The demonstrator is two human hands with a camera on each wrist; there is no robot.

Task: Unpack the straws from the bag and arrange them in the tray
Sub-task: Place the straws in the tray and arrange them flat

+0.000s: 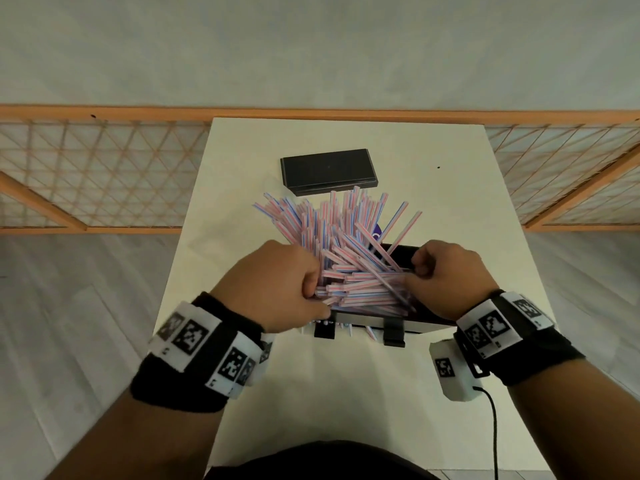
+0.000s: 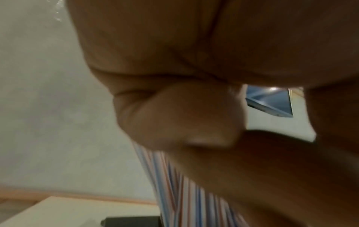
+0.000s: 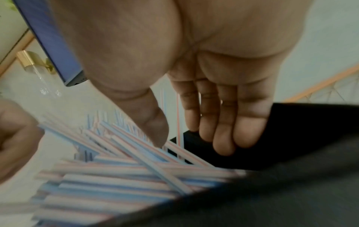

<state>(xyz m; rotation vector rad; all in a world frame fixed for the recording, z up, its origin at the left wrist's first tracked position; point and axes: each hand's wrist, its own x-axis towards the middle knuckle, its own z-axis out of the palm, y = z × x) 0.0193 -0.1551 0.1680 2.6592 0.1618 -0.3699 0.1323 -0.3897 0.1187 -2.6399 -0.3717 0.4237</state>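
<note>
A big heap of red-, white- and blue-striped straws fans out across the middle of the table and into the black tray at the near edge. My left hand grips a bunch of straws at the tray's left end. In the left wrist view its fingers are curled, with straws coming out below them. My right hand is at the tray's right end. Its thumb touches the straws, and its nearly straight fingers hang over the tray. A purple scrap shows under the heap.
A flat black box lies at the back of the white table, just behind the straws. An orange lattice fence runs behind the table. A black cable hangs from my right wristband.
</note>
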